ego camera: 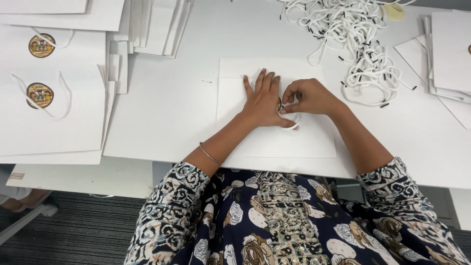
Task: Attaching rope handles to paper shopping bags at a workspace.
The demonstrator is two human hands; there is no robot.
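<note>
1. Head view: the left hand [262, 100] lay flat on the white paper bag [274, 140] at table centre, fingers spread and pointing to 12 o'clock.
2. The right hand [308, 96] touched it at 3 o'clock, fingertips pinching a white cord [293, 121].
3. Open table [167, 108] lay at 9 o'clock; the cord pile [360, 44] crowded 1 o'clock, finished bags [49, 113] the left edge.

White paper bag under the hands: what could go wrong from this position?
1. The left hand lies flat on the white paper bag while the right hand pinches a white cord at it; a hard tug might crease or tear the paper.
2. The bag's near edge lies close to the table edge, so it might slide off.
3. The loose cord pile lies close by; a strand might snag.
</note>
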